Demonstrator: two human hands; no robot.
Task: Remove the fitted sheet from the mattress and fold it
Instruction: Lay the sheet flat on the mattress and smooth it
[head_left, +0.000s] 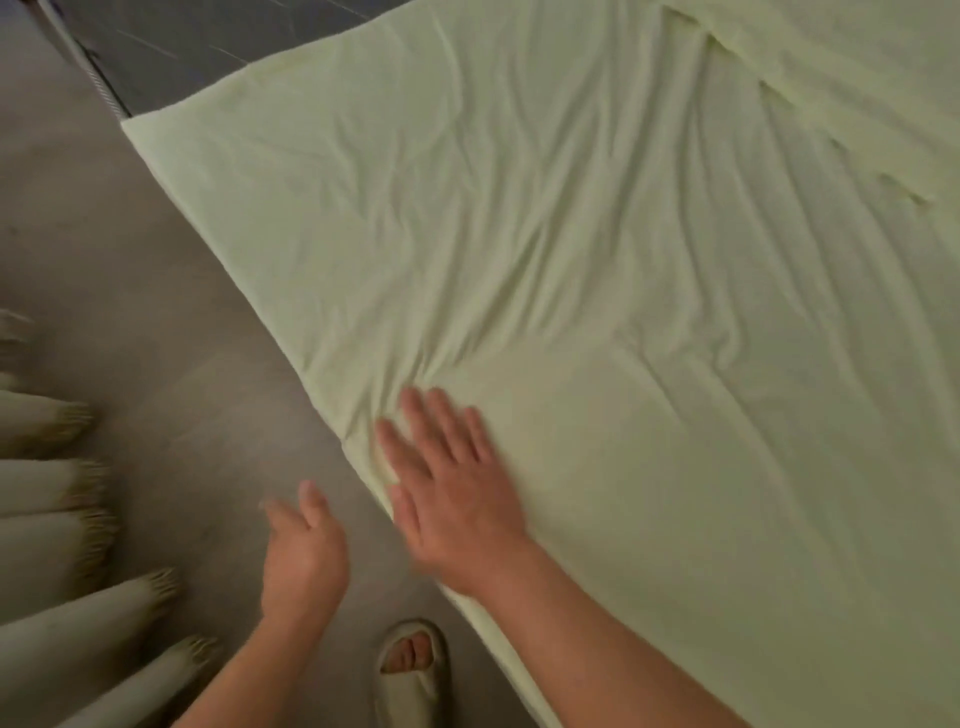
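Observation:
A pale green fitted sheet (597, 260) lies spread over the bed, wrinkled, filling the right and middle of the view. Its left edge runs diagonally from upper left down to the bottom. My right hand (452, 493) lies flat on the sheet close to that edge, fingers straight and spread, with creases bunched just ahead of the fingertips. My left hand (304, 556) hovers over the floor beside the bed edge, fingers loosely extended, holding nothing and apart from the sheet.
Grey floor (156, 338) runs along the left of the bed. Cream curtain folds with fringed hems (62, 493) hang at the far left. A foot in a light slipper (410, 670) stands by the bed edge. Dark surface (208, 47) at top left.

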